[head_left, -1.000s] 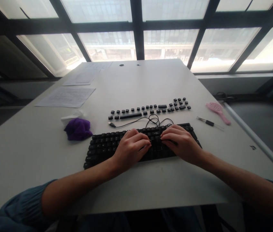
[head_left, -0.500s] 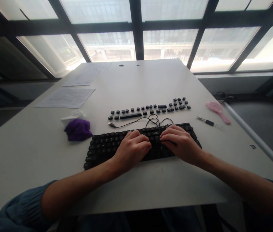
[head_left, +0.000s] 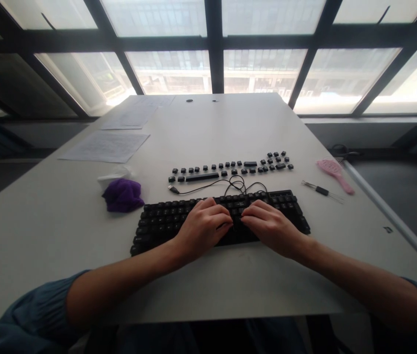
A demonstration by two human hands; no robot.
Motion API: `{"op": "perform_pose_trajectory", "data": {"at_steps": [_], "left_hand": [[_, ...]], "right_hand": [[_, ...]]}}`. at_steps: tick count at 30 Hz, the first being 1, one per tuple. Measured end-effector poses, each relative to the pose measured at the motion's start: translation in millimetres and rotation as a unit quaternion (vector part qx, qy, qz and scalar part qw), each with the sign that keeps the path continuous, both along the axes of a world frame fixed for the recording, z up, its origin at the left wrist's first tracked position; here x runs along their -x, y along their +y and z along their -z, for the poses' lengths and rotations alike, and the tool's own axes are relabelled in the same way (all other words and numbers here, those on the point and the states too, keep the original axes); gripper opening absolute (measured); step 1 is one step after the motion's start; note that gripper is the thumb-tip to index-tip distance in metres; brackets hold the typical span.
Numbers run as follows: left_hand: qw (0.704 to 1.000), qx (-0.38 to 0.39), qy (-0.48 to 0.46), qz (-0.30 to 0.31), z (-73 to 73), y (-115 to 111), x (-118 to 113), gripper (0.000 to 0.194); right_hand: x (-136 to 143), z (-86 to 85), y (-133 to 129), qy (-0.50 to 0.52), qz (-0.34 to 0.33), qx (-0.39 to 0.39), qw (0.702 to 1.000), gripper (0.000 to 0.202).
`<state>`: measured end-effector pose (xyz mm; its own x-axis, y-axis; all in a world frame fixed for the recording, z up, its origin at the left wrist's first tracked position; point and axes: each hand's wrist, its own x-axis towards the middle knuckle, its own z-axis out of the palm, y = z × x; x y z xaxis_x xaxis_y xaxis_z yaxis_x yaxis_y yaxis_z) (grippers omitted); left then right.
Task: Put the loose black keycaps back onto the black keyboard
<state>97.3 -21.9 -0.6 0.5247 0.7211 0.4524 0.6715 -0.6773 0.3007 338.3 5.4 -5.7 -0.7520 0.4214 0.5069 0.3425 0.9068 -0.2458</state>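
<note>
A black keyboard [head_left: 164, 219] lies on the white table in front of me, its right part bare of several keycaps. My left hand [head_left: 206, 223] rests over the keyboard's middle, thumb and fingers pinched together at the bare lower area. Just to the right, my right hand [head_left: 269, 226] is curled, its fingertips pressed together close to the left fingertips. Whatever the fingers pinch is too small or hidden to make out. Behind the keyboard, loose black keycaps [head_left: 226, 165] are laid out in rows, with the long space bar [head_left: 201, 177] among them.
The keyboard's cable [head_left: 208, 185] coils between it and the keycaps. A purple cloth [head_left: 123, 195] and crumpled white plastic [head_left: 116, 174] sit left. On the right are a wire keycap puller [head_left: 322, 191] and a pink brush [head_left: 334, 172]. Paper sheets [head_left: 107, 146] lie far left.
My right hand has moved slightly left and its fingers have drawn closer together, nearer the left hand's fingertips. The left hand stays almost in place. The view has shifted slightly.
</note>
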Motion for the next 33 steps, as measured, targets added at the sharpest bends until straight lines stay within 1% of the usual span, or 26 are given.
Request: {"op": "perform_pose_trajectory", "data": {"at_steps": [6,12,21,24,29,33], "left_hand": [[1.0,0.005,-0.013,0.002,-0.6,-0.3,-1.5,0.005],[1.0,0.011,-0.011,0.0,0.1,-0.3,-0.9,0.006],[1.0,0.017,-0.012,0.002,1.5,-0.1,-0.5,0.004],[1.0,0.016,-0.012,0.002,0.3,-0.1,-1.5,0.004],[1.0,0.01,-0.009,0.002,-0.7,0.7,-1.2,0.003],[1.0,0.013,-0.007,0.002,0.1,0.8,-0.2,0.003]], "right_hand": [[0.5,2.7,-0.7,-0.005,0.001,0.005,1.0,0.029],[2.6,4.3,1.0,0.007,-0.021,0.004,1.0,0.027],[2.7,3.3,3.5,0.023,-0.026,0.008,0.999,0.026],[3.1,3.4,3.1,0.018,-0.026,0.007,0.999,0.026],[4.3,0.5,2.4,-0.019,-0.029,0.005,0.999,0.025],[3.9,-0.6,2.6,-0.016,-0.027,0.0,1.0,0.026]]}}
